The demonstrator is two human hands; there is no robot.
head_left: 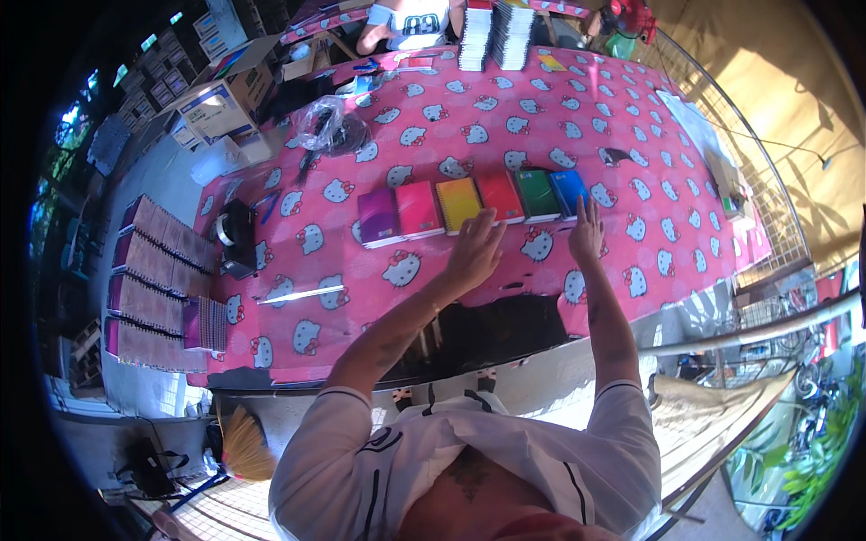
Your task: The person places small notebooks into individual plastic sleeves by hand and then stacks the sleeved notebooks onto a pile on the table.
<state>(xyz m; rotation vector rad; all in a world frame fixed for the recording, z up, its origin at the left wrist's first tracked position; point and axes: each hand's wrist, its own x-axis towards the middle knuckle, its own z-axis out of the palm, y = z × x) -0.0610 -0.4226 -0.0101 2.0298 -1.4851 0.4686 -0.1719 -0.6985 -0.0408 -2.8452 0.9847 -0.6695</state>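
Hands are reaching over the notebook row [474, 203] mid-worktop: left hand [475, 251] spread just below the row, right hand [586, 233] brushing its blue end, grip apart; a nudge could be skewing the row.

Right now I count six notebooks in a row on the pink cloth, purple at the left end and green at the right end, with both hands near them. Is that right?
Not quite. The right end of the row is a blue notebook; the green notebook sits just left of it. The head view shows this. The rest holds: six in a row, purple notebook at the left end, left hand and right hand near them.
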